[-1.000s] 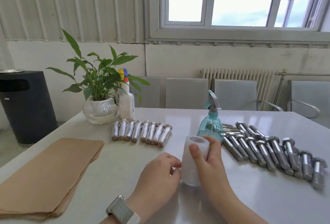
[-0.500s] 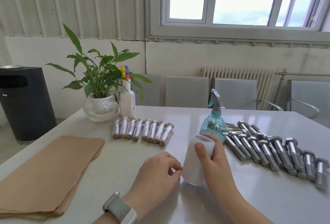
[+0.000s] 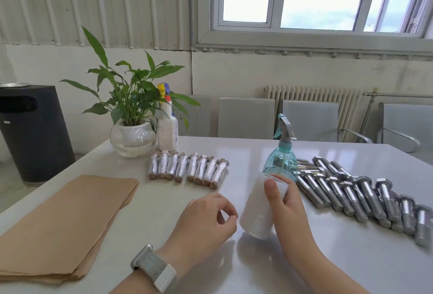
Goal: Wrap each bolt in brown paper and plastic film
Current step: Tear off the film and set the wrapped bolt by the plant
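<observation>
My right hand point(image 3: 287, 211) grips a white roll of plastic film point(image 3: 256, 211), tilted with its far end up, low over the table. My left hand point(image 3: 206, 223) sits just left of the roll, thumb and forefinger pinched together close to its near end; whether they hold a film edge I cannot tell. Several bare steel bolts point(image 3: 365, 197) lie in a row at the right. Several wrapped bolts point(image 3: 187, 168) lie side by side at the middle back. A stack of brown paper point(image 3: 63, 225) lies at the left.
A teal spray bottle point(image 3: 281, 160) stands right behind the roll. A potted plant in a glass bowl point(image 3: 132, 139) and a white bottle point(image 3: 167, 129) stand at the back left of the white table point(image 3: 328, 258). Grey chairs point(image 3: 246, 118) line the far side; a black bin point(image 3: 30, 129) stands left.
The roll has tipped further over in my right hand and shifted slightly right. My left fingers stay pinched near its lower end.
</observation>
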